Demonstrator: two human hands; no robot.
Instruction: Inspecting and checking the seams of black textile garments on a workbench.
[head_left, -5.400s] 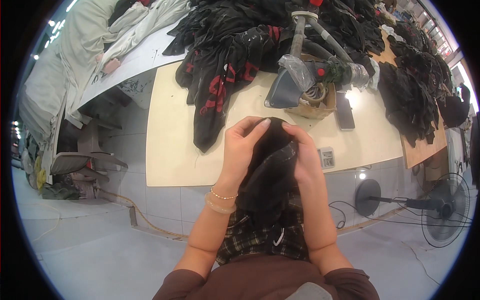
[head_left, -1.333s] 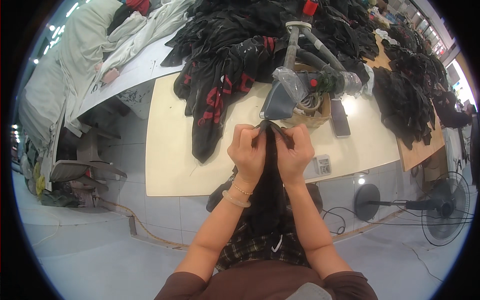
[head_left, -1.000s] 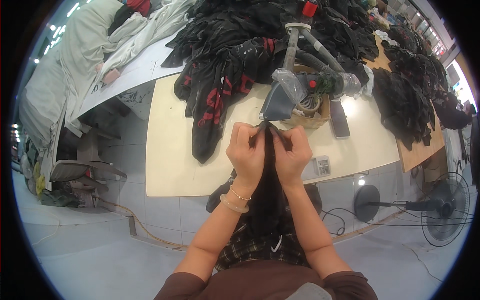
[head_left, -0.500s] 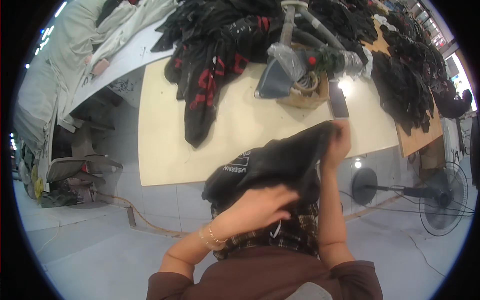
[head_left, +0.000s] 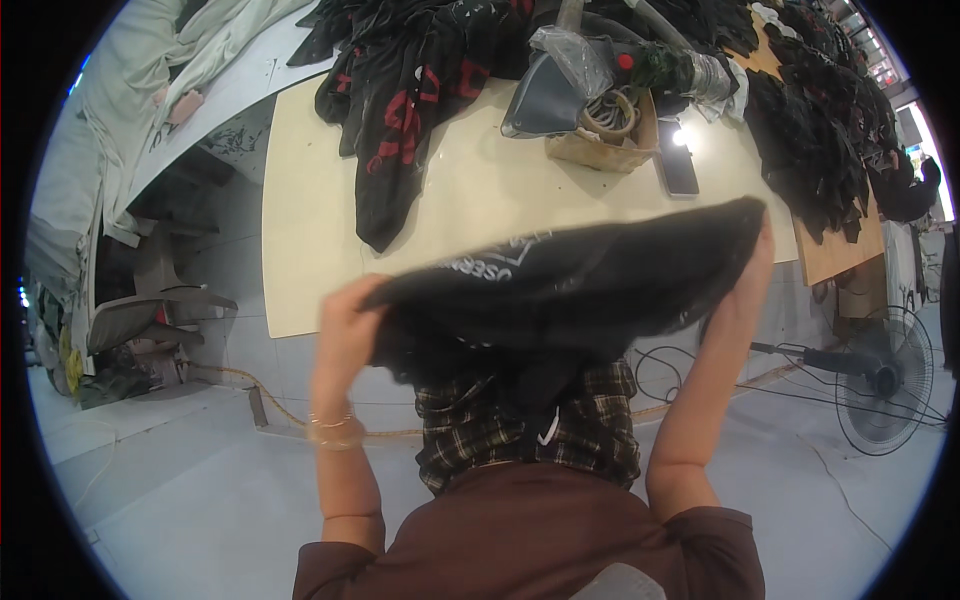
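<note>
We hold a black garment (head_left: 590,285), soft and limp, stretched into a wide, shallow arc with pale print near its left part; its lower folds sag in dark creases toward our plaid trousers (head_left: 520,425). It hangs in the air just in front of the surface (head_left: 480,200), a flat, pale cream board with a straight near edge. On that board lie a heap of black clothes (head_left: 420,70) with red markings, a small box (head_left: 600,145) holding rings of tape, a grey cone-shaped lamp head (head_left: 545,95) wrapped in clear plastic, and a dark phone (head_left: 678,160). More black cloth (head_left: 820,130) piles at the right end. The floor is smooth light grey; a standing fan (head_left: 885,385) and loose cables sit to the right. Our left hand (head_left: 350,320) is closed around the garment's left edge. Our right hand (head_left: 755,265) is closed on the right edge, fingers mostly hidden in the cloth.
</note>
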